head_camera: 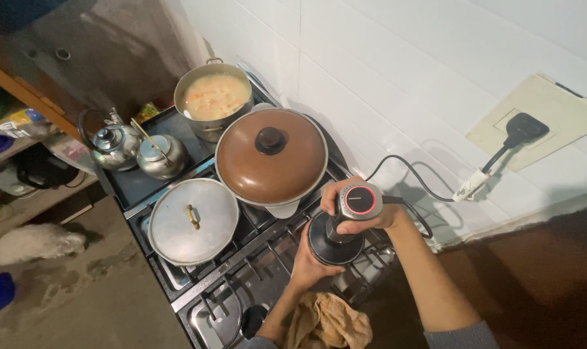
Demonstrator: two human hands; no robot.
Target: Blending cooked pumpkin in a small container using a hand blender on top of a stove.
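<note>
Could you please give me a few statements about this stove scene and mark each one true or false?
1. The right hand grips the black immersion blender with a red-ringed top. True.
2. The round brown pot lid lies upside down on the floor. False: it covers a pot on the gas stove.
3. The open steel pot of pale orange soup is uncovered. True.
4. The blender's black cord is unplugged. False: it runs to a wall socket.
</note>
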